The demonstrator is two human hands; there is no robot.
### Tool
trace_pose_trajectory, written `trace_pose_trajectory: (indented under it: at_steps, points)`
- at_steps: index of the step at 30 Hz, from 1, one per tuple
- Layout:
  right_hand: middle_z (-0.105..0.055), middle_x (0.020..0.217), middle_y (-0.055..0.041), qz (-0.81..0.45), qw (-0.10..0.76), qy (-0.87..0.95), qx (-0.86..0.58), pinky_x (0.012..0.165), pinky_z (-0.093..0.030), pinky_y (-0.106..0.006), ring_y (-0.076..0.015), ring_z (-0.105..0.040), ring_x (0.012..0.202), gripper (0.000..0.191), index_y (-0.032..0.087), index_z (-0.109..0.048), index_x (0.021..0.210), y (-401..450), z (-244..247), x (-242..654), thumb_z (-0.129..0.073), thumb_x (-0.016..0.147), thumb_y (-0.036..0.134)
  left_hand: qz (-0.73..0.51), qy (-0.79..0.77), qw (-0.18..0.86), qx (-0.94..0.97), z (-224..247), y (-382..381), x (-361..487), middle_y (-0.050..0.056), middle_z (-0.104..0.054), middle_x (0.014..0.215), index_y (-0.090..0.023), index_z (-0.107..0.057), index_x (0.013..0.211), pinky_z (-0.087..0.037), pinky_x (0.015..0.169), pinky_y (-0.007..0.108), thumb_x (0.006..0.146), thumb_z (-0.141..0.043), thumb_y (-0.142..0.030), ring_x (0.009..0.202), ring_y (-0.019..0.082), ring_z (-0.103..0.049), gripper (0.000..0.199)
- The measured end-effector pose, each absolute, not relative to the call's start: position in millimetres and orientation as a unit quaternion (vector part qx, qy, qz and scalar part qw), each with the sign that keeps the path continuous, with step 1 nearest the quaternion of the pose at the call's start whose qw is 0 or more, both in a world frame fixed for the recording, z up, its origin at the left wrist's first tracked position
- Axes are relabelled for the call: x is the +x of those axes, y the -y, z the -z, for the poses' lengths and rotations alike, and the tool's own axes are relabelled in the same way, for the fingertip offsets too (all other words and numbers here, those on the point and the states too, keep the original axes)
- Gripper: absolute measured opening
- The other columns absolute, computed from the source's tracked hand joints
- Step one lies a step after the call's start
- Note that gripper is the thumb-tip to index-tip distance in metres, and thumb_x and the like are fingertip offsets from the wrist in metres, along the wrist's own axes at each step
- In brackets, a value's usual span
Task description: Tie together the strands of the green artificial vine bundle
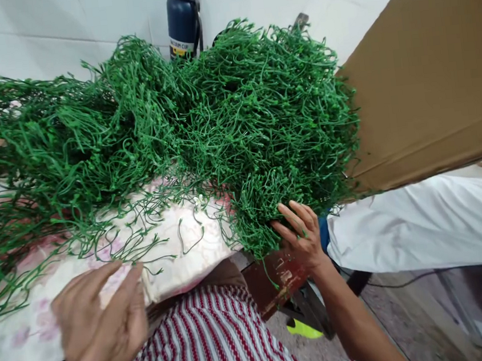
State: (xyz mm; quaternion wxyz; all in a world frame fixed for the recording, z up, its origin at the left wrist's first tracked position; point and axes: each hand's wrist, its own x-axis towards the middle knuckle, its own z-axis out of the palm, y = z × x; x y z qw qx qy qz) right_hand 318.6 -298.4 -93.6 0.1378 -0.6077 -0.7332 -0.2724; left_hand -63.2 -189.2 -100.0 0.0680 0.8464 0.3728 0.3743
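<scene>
A large heap of thin green artificial stems (pixel 255 116) lies across a floral cloth (pixel 180 256). My right hand (pixel 300 229) rests with spread fingers against the heap's lower right edge, touching the stems. Over the cloth's front edge at the left, my left hand (pixel 103 318) hovers with bent fingers, slightly blurred. Its fingertips are near a few loose stems, and I cannot make out anything between them.
A dark blue vacuum bottle (pixel 182 23) stands behind the heap by the white tiled wall. At the right are a brown cardboard piece (pixel 424 81) and white fabric (pixel 417 222). A reddish-brown wooden surface (pixel 273 280) shows below the heap.
</scene>
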Motion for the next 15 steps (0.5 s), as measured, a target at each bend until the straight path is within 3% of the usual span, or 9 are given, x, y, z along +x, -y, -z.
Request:
trace_pose_trajectory:
  at_steps: [3,7,12,15]
  points:
    - [-0.062,0.115,0.003,0.291,0.141,0.733,-0.599,0.092,-0.038,-0.041,-0.018,-0.041,0.123,0.026,0.034,-0.06,0.095,298.0,91.4,335.9,-0.051,0.08,0.014,-0.343,-0.329,0.017,0.88,95.1,188.8,-44.2,0.011,-0.056,0.105,-0.022,-0.055,0.108,-0.043,0.086,0.047,0.065,-0.062,-0.006,0.097,0.027,-0.054,0.046]
    - [-0.064,0.109,0.0044,0.31,0.159,0.72,-0.599,0.091,-0.036,-0.04,-0.0173,-0.044,0.12,0.02,0.033,-0.062,0.087,288.9,104.8,346.7,-0.049,0.084,0.017,-0.27,-0.279,0.069,0.919,91.2,191.8,-23.8,0.011,-0.056,0.105,-0.017,-0.054,0.106,-0.042,0.091,0.045,0.072,-0.054,-0.005,0.101,0.025,-0.052,0.037]
    - [-0.057,0.121,-0.003,0.278,0.147,0.735,-0.601,0.093,-0.037,-0.046,-0.0243,-0.04,0.123,0.026,0.03,-0.06,0.096,289.3,117.0,338.4,-0.052,0.078,0.013,-0.152,-0.138,0.151,0.967,75.1,197.5,24.4,0.009,-0.052,0.118,-0.017,-0.045,0.12,-0.034,0.1,0.04,0.077,-0.048,-0.009,0.108,0.021,-0.048,0.044]
    - [-0.049,0.13,-0.0053,0.247,0.116,0.758,-0.592,0.096,-0.037,-0.048,-0.0288,-0.037,0.127,0.034,0.031,-0.059,0.105,295.4,109.0,337.5,-0.052,0.075,0.015,-0.154,-0.056,0.176,0.971,67.5,195.8,63.4,0.009,-0.054,0.11,-0.014,-0.047,0.116,-0.037,0.093,0.036,0.08,-0.046,-0.016,0.1,0.019,-0.051,0.035]
